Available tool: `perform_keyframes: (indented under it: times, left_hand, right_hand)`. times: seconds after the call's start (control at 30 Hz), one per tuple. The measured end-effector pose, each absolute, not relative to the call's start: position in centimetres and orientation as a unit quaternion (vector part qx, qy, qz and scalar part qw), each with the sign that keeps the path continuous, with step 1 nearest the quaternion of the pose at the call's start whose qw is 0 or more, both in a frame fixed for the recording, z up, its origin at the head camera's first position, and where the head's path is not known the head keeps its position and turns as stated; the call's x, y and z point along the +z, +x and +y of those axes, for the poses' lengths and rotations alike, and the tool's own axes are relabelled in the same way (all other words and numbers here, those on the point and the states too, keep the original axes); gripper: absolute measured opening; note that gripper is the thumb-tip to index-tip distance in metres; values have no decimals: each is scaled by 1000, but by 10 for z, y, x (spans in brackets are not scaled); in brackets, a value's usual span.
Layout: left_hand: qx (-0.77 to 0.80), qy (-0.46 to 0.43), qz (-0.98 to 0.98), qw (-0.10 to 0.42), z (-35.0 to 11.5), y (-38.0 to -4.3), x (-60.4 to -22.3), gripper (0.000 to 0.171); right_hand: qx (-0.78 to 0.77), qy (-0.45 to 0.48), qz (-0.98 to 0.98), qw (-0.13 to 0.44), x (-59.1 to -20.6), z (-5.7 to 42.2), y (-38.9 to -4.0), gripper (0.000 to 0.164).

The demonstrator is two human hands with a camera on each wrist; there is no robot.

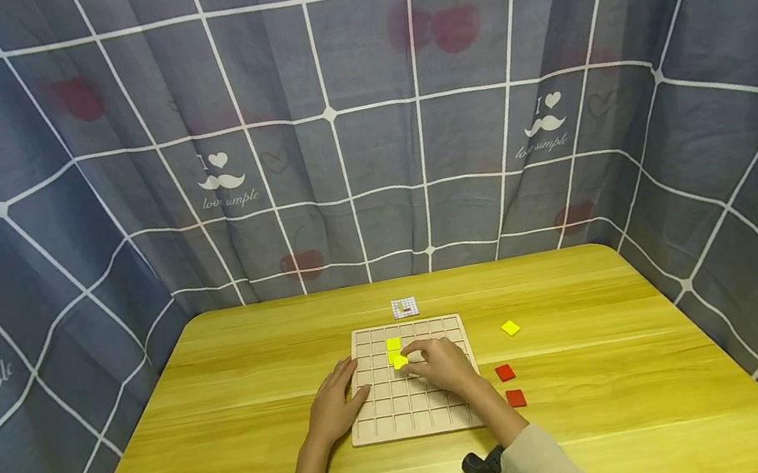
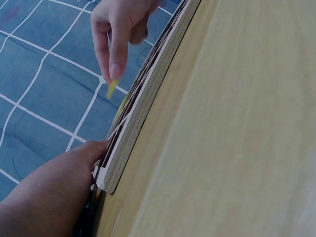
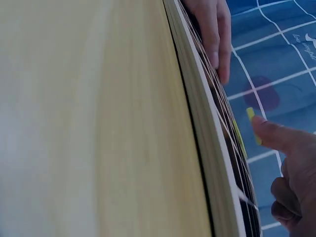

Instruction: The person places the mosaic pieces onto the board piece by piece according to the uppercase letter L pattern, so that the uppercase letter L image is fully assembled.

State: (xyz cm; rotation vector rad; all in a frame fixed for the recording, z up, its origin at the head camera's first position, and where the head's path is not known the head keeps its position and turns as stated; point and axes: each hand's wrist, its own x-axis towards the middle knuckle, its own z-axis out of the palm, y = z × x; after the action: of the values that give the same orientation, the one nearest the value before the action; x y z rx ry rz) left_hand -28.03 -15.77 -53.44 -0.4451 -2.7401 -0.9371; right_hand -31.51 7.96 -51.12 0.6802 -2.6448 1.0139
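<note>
A square wooden grid board (image 1: pixel 412 426) lies flat on the table. Between the thumb and fingertips of my right hand (image 1: pixel 445 363) is a small yellow tile (image 1: pixel 400 362), pinched over the upper-middle cells. The right wrist view shows that yellow tile (image 3: pixel 251 116) edge-on, raised off the board. Another yellow tile (image 1: pixel 394 344) sits in a cell just beyond, and part of a further one shows beside the held tile. My left hand (image 1: pixel 332 404) rests along the board's left edge with its fingers extended and the thumb on the rim.
To the right of the board lie a loose yellow tile (image 1: pixel 510 328) and two red tiles, one farther (image 1: pixel 505 372) and one nearer (image 1: pixel 516 398). A small printed grid card (image 1: pixel 404 307) lies behind the board. Grid-patterned curtains (image 1: pixel 378 144) surround the wooden table (image 1: pixel 256 359).
</note>
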Motion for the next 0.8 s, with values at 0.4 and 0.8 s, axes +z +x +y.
perform_keyframes:
  times: [0.4,0.8]
  left_hand:
    - [-313,-150,-932,107,-159,-282,-534,57]
    - [-316,-149,-931,106,-158,-281,-534,57]
  right_hand:
    - [317,233,-914,96,-519,71,-315,27]
    - [293,239,-914,149,-518,76,-315,33]
